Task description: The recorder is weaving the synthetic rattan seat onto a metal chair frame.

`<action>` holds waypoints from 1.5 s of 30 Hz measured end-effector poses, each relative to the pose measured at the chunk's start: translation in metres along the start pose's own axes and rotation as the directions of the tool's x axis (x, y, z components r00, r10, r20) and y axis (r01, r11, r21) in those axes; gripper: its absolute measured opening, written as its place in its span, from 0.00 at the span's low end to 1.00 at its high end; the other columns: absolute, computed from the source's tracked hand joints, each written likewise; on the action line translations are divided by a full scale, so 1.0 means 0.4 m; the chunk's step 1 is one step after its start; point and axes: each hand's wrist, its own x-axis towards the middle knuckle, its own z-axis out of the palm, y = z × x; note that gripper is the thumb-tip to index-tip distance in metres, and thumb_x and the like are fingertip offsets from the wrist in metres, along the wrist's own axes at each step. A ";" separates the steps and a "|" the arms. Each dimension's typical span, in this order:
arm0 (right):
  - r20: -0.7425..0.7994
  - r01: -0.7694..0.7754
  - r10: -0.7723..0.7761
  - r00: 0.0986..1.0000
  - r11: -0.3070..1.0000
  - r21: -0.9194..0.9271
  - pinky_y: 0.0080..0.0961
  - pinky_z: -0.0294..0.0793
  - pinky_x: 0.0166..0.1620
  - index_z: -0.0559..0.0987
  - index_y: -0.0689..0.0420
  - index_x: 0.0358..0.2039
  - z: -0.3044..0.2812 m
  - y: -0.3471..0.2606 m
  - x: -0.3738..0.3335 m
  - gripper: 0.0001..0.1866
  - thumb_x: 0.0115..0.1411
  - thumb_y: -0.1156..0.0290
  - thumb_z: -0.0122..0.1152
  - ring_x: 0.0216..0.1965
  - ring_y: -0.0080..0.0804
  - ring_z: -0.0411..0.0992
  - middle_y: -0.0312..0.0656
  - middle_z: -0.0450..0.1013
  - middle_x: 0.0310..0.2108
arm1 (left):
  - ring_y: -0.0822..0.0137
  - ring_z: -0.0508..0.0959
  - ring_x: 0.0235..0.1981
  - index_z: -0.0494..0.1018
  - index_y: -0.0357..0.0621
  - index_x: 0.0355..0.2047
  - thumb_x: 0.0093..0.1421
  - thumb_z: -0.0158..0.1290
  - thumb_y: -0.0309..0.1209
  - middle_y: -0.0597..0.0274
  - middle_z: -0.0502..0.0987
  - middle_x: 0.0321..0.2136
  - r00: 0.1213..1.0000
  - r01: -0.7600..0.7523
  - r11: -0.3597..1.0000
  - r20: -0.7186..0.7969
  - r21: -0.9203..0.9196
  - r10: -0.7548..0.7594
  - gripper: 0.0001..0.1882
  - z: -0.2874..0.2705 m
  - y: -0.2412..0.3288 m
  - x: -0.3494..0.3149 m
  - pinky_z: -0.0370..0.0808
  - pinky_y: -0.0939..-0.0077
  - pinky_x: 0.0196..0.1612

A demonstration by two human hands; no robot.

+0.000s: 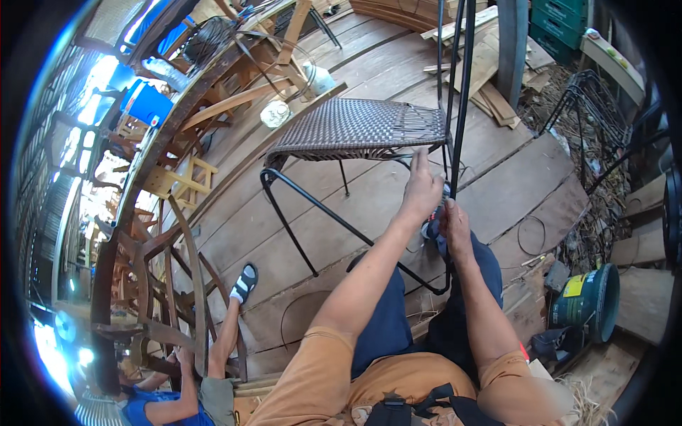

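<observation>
A chair with a dark brown woven seat and a black metal frame stands on its side before me. Part of the seat near the frame shows loose, unwoven strands. My left hand is just under the seat's right edge, fingers stretched up towards the weave. Lower down, beside the upright black rods, my right hand is closed, thumb against fingers. What it grips is too small and partly hidden to make out.
At right stand a dark green bucket and another black wire frame. Wood planks lie at the back right. On the left are wooden chair frames, a blue bucket and a seated person in a blue shirt.
</observation>
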 end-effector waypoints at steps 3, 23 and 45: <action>-0.031 0.018 -0.019 0.999 0.998 -0.053 0.20 0.54 0.21 0.65 0.55 0.19 -0.014 0.018 0.006 0.25 0.64 0.49 0.42 0.17 0.17 0.54 0.28 0.57 0.15 | 0.47 0.65 0.54 0.57 0.29 0.54 0.52 0.43 0.18 0.39 0.63 0.52 0.999 -0.037 0.998 0.005 -0.045 0.037 0.26 0.061 -0.016 0.028 0.68 0.65 0.51; -0.190 0.112 -0.183 0.965 0.937 -0.332 0.30 0.61 0.23 0.68 0.61 0.21 -0.004 0.034 0.029 0.28 0.64 0.48 0.41 0.17 0.31 0.61 0.42 0.61 0.13 | 0.80 0.62 0.16 0.66 0.41 0.20 0.59 0.48 0.31 0.71 0.64 0.14 0.922 0.329 0.617 0.104 -0.714 -0.372 0.12 0.056 -0.002 0.025 0.60 0.83 0.20; -0.004 -0.079 0.083 0.997 0.934 -0.349 0.26 0.70 0.28 0.75 0.65 0.34 0.076 -0.229 -0.001 0.19 0.59 0.59 0.52 0.26 0.30 0.72 0.43 0.72 0.24 | 0.56 0.74 0.41 0.72 0.32 0.31 0.57 0.47 0.29 0.47 0.74 0.38 0.896 0.097 0.954 0.443 -0.284 0.041 0.11 -0.181 0.096 -0.233 0.70 0.70 0.45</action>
